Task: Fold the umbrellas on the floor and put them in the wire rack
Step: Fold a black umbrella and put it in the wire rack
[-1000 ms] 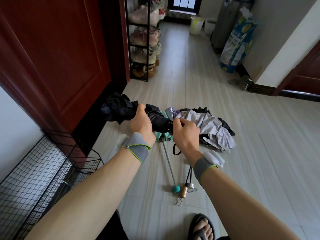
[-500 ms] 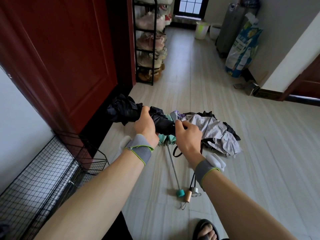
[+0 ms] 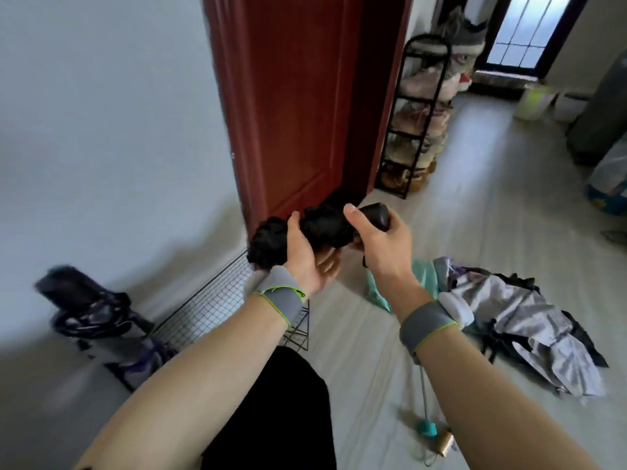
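A black folded umbrella point(image 3: 322, 225) is held in the air in front of the red door. My left hand point(image 3: 307, 256) grips its bunched canopy near the left end. My right hand point(image 3: 380, 239) is closed around its black handle at the right end. Below my left forearm stands the black wire rack point(image 3: 217, 307), partly hidden by the arm. On the floor to the right lie a teal umbrella point(image 3: 420, 276) with a teal handle point(image 3: 426, 428) and a grey-and-black umbrella point(image 3: 529, 320), both loosely spread.
A red door point(image 3: 298, 106) stands straight ahead, with white wall to its left. A dark blurred object point(image 3: 98, 317) leans against the wall at the left. A black shoe rack point(image 3: 417, 120) full of shoes stands beyond the door. My dark-clothed knee point(image 3: 285, 412) is at the bottom.
I have lifted the black umbrella off the floor pile and swung left toward the wall and rack. My right hand now grips the handle end. The view has turned left.
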